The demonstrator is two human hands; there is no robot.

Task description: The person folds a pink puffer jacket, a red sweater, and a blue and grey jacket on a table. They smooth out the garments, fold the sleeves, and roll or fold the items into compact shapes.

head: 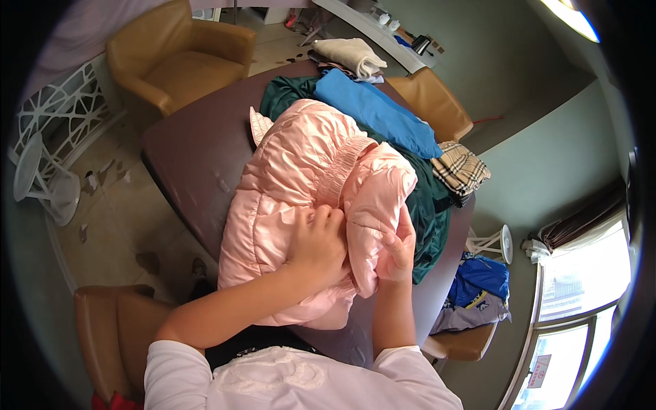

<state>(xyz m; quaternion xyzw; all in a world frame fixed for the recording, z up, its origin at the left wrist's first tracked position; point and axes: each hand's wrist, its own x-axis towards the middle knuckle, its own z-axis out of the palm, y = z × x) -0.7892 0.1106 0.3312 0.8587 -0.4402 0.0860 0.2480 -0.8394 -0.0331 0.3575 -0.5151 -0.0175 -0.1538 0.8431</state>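
Note:
A puffy pink padded jacket (287, 189) with a gathered elastic band lies in front of me on the dark table, partly on a dark green cloth. My left hand (320, 243) presses on the middle of the jacket, its fingers curled into the fabric beside a folded part. At the right edge of that folded part, my right hand (398, 248) has its fingers behind the padding and its thumb towards the front. Beyond the jacket, the dark green cloth (428, 230) and a folded blue garment (376, 110) lie on the table.
A cream folded cloth (348, 55) tops a pile at the table's far edge. A checked folded cloth (461, 168) lies at the right. Tan armchairs (179, 66) surround the table (189, 148); one at the right bears blue and grey clothing (476, 282).

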